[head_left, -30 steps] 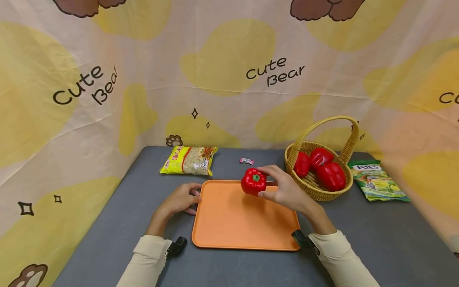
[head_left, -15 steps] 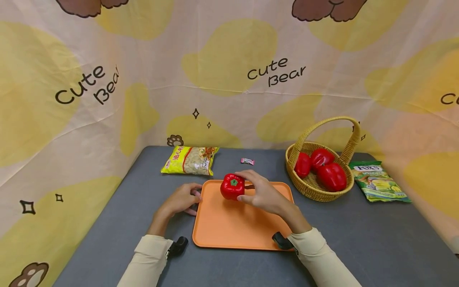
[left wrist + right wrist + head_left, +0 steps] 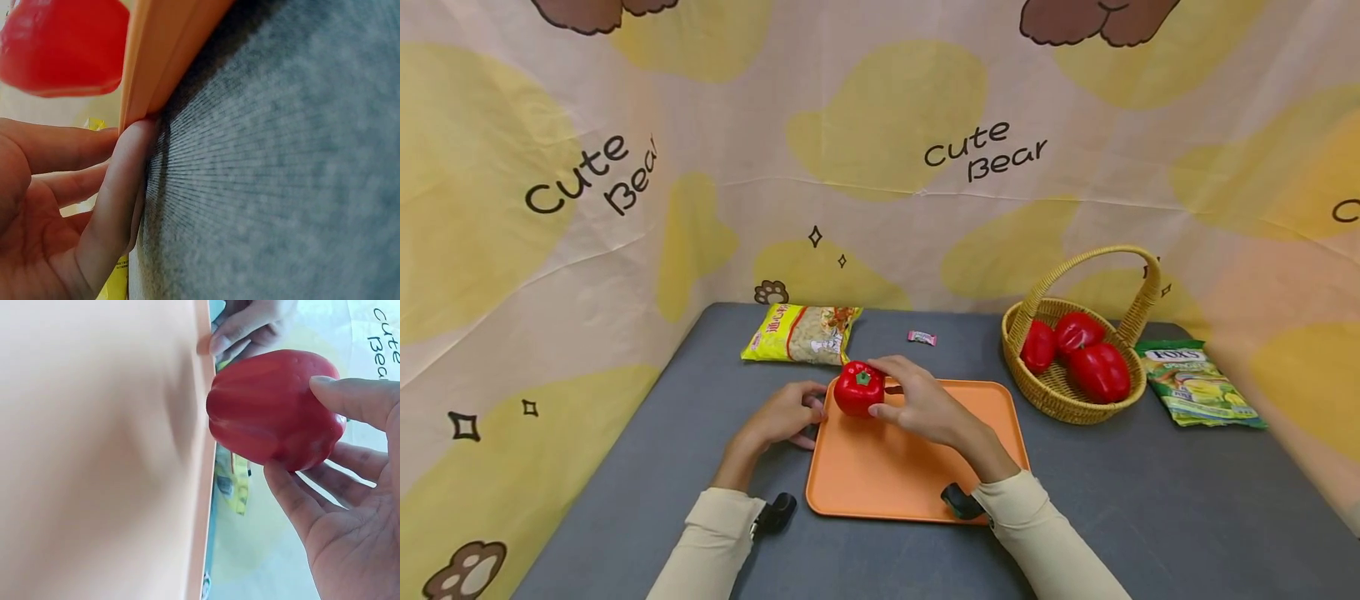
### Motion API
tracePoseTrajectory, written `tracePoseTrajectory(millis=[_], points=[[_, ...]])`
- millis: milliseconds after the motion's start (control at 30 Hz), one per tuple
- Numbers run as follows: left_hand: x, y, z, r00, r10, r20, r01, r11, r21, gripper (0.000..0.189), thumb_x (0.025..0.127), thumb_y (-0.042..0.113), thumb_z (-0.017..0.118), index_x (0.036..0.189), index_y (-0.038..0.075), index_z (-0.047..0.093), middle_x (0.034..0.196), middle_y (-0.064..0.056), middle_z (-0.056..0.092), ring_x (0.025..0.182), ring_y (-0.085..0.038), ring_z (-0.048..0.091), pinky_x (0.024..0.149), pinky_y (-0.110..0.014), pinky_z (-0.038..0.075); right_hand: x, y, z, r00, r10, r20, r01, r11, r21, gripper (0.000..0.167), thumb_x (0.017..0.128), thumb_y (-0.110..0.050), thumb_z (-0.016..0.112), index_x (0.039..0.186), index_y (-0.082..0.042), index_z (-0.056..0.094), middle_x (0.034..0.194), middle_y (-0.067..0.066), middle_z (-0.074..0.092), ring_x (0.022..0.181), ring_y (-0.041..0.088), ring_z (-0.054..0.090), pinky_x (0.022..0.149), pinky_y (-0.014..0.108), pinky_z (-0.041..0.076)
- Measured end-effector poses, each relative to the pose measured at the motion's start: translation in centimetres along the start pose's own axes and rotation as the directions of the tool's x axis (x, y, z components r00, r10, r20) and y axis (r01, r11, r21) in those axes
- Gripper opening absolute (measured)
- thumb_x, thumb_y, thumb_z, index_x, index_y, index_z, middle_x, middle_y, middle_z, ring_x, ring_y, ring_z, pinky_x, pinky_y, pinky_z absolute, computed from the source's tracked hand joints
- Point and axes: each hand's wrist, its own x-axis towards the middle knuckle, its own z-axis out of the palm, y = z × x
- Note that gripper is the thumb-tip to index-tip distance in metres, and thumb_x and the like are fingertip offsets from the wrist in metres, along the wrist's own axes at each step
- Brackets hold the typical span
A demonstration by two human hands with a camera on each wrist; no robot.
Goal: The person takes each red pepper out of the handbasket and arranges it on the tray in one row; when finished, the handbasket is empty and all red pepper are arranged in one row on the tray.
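Observation:
My right hand point(image 3: 921, 404) holds a shiny red bell pepper point(image 3: 859, 388) with a green stem, thumb on one side and fingers on the other. The pepper hangs over the far left corner of an orange tray point(image 3: 917, 475). In the right wrist view, the bell pepper point(image 3: 275, 409) shows its lobed underside close over the tray's surface. My left hand point(image 3: 785, 417) pinches the tray's left rim. The left wrist view shows the thumb and a finger of that hand point(image 3: 69, 194) meeting at the orange rim point(image 3: 147, 75).
A wicker basket point(image 3: 1052, 406) with several red peppers stands at the back right, beside a green FOX'S candy bag point(image 3: 1198, 385). A yellow food packet point(image 3: 805, 335) lies behind the tray, with a small pink wrapped sweet point(image 3: 922, 337) to its right. A printed cloth backdrop point(image 3: 880, 200) encloses the grey table.
My right hand has carried the bell pepper leftward across the tray, from its right half to the far left corner. My left hand stays at the tray's left rim.

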Motion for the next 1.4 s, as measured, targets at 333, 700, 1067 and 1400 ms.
tracePoseTrajectory(millis=[333,700,1067,1400], points=[[0.1,-0.1,-0.1,1.000,0.004,0.000,-0.004,1.000,-0.007,0.052,0.098,0.002,0.058,0.148,-0.006,0.052,0.109,-0.017,0.066,0.091,-0.024,0.067,0.064,-0.039,0.067,0.9,-0.3,1.2,1.000,-0.008,-0.002,0.008,1.000,-0.011,0.063,0.098,-0.017,0.076,0.155,-0.009,0.051,0.155,0.010,0.053,0.139,0.030,0.053,0.110,0.046,0.056],[0.0,-0.1,-0.1,1.000,-0.002,-0.001,0.002,1.000,-0.007,0.053,0.098,0.003,0.059,0.149,-0.005,0.051,0.109,-0.017,0.064,0.093,-0.024,0.065,0.064,-0.039,0.067,1.3,0.1,1.8,1.000,0.003,-0.007,-0.003,1.000,-0.011,0.061,0.098,-0.018,0.076,0.153,-0.008,0.053,0.153,0.009,0.055,0.138,0.028,0.054,0.109,0.043,0.057],[0.1,0.0,-0.2,1.000,-0.004,0.003,0.004,1.000,-0.010,0.051,0.099,0.003,0.059,0.149,-0.004,0.051,0.109,-0.016,0.063,0.093,-0.024,0.064,0.063,-0.039,0.067,1.5,0.1,1.9,1.000,0.018,0.004,-0.018,0.999,0.049,0.065,0.096,-0.017,0.079,0.154,-0.009,0.051,0.152,0.010,0.054,0.136,0.027,0.056,0.105,0.041,0.059],[-0.2,0.1,-0.2,1.000,0.006,0.007,-0.005,1.000,-0.020,0.051,0.099,0.002,0.059,0.149,-0.005,0.051,0.108,-0.017,0.063,0.094,-0.024,0.065,0.064,-0.040,0.067,0.8,0.0,1.3,1.000,0.003,-0.013,-0.004,0.999,-0.050,0.067,0.097,-0.026,0.078,0.156,-0.012,0.050,0.155,0.008,0.052,0.139,0.032,0.054,0.110,0.050,0.055]])
